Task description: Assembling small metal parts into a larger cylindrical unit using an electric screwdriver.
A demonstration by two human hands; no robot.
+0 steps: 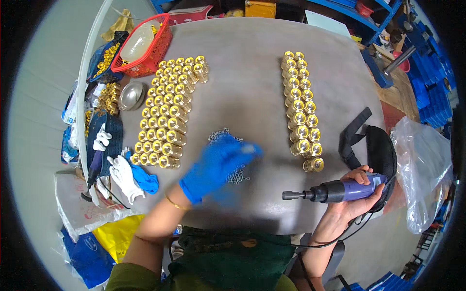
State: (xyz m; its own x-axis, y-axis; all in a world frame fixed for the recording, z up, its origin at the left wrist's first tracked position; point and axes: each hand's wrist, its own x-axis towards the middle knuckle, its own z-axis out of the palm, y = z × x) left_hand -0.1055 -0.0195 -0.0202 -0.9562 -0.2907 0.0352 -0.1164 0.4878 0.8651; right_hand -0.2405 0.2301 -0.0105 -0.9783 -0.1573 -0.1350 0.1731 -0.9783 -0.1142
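Observation:
My left hand [218, 162], in a blue glove, hovers over a loose pile of small metal nuts [238, 175] at the middle of the table. Motion blurs its fingers, which look drawn together; a pale spot shows at their tips, too smeared to name. My bare right hand [361, 194] is wrapped round a purple and black electric screwdriver [335, 190], its socket bit pointing left above the table. Left of the nuts stand several rows of brass-coloured cylindrical fittings [167, 111]. To the right, a double column of similar fittings [298, 104] runs away from me.
A red basket [165, 46] and a metal bowl [131, 95] sit at the far left. White gloves [125, 177] and a second purple tool [95, 165] lie at the left edge. A black padded strap [381, 150] and clear plastic bag [420, 169] are on the right; a cord [315, 246] crosses my right forearm.

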